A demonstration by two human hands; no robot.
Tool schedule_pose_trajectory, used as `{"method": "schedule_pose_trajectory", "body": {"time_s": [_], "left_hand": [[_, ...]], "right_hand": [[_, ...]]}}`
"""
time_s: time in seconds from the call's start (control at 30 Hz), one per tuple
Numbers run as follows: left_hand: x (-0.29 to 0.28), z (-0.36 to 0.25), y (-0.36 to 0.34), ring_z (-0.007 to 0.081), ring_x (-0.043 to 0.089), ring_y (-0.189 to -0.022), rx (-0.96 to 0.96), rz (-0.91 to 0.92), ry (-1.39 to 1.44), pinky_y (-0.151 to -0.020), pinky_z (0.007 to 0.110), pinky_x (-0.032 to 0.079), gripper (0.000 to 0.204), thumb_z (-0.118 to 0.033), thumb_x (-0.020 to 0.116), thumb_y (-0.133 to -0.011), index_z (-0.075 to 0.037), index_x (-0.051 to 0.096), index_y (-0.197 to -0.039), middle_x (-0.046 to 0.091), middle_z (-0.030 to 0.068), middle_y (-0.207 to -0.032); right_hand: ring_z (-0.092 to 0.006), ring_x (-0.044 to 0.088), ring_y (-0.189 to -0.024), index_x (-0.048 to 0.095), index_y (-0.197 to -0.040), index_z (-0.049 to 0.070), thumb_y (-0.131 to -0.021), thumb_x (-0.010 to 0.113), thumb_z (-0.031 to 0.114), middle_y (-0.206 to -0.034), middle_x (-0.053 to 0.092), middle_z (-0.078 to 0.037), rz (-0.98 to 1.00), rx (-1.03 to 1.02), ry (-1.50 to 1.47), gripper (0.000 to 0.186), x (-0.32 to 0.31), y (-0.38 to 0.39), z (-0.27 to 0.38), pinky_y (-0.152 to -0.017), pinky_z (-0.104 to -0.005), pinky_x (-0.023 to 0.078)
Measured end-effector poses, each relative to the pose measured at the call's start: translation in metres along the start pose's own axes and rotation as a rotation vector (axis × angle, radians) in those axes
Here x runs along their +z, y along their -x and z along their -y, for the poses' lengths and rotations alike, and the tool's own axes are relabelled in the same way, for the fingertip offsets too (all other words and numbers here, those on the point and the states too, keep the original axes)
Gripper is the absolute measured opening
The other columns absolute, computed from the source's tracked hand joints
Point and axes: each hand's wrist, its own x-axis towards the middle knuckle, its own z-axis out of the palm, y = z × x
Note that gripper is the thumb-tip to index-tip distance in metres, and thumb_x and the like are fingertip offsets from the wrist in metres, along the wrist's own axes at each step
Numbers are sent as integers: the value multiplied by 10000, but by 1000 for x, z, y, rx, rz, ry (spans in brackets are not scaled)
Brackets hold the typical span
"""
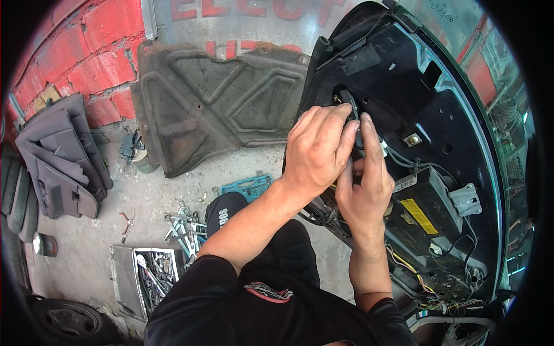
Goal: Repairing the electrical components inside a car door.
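Note:
My left hand (pixel 317 147) has its fingers closed on a small black plastic part (pixel 348 99) at an opening in the dark metal car door (pixel 424 101). Just right of it my right hand (pixel 366 184) grips around the same part from below, fingertips close to my left thumb. Where the fingers meet, some of the part is hidden. A white connector (pixel 383 147) and grey cable show by my right fingers. Lower on the door are a box with a yellow label (pixel 418 216), a metal bracket (pixel 464 199) and loose wires.
A worn liner (pixel 231 98) leans on the back wall; grey trim panels (pixel 63 161) stand at left. On the concrete floor lie pliers (pixel 127 225), a blue case (pixel 242 187), wrenches (pixel 182 230), an open toolbox (pixel 153 279) and a wheel (pixel 66 320). My knee (pixel 225 213) is below my arms.

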Motion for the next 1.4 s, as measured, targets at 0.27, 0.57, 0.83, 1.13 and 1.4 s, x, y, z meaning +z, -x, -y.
{"method": "schedule_pose_trajectory", "body": {"time_s": [0.27, 0.57, 0.83, 1.13, 1.4], "left_hand": [[11, -9, 1, 318, 711, -783, -97, -48, -41, -707, 400, 567, 189, -55, 778, -952, 29, 739, -1117, 754, 159, -915], [11, 0, 0, 287, 672, -837, 12, -22, -89, -736, 393, 550, 194, -66, 813, -901, -3, 765, -1077, 749, 112, -912], [7, -9, -1, 280, 652, -821, -87, 49, -87, -754, 389, 536, 197, -37, 790, -888, -2, 773, -1081, 747, 111, -906], [17, -3, 7, 288, 618, -865, -37, -61, -114, -813, 398, 503, 188, -78, 770, -943, -23, 748, -1121, 747, 84, -956], [21, 0, 9, 250, 622, -884, -2, -132, -118, -845, 378, 450, 210, -108, 811, -910, -33, 779, -1103, 757, 69, -967]], "right_hand": [[-424, 686, -1299, 571, -1485, -47, -926, 682, -75, -1418, 680, -266, -90, -34, -132, 571, -7, 12, -4, -1045, -452, 594], [-127, 719, -849, 219, -1680, -15, -960, 564, -121, -1638, 408, -364, 113, 254, -831, 805, -16, 10, 1, -684, -241, 582], [-124, 706, -832, 145, -1693, -2, -945, 542, -144, -1706, 262, -351, 131, 257, -1047, 859, -19, 9, 1, -711, -247, 595], [-94, 639, -945, 212, -1683, -9, -914, 555, -138, -1716, 327, -285, 128, 244, -927, 852, -14, 13, -6, -741, -235, 500], [-89, 623, -939, 257, -1661, -28, -888, 590, -110, -1703, 369, -279, 98, 121, -768, 846, -7, 15, -20, -710, -228, 478]]}}
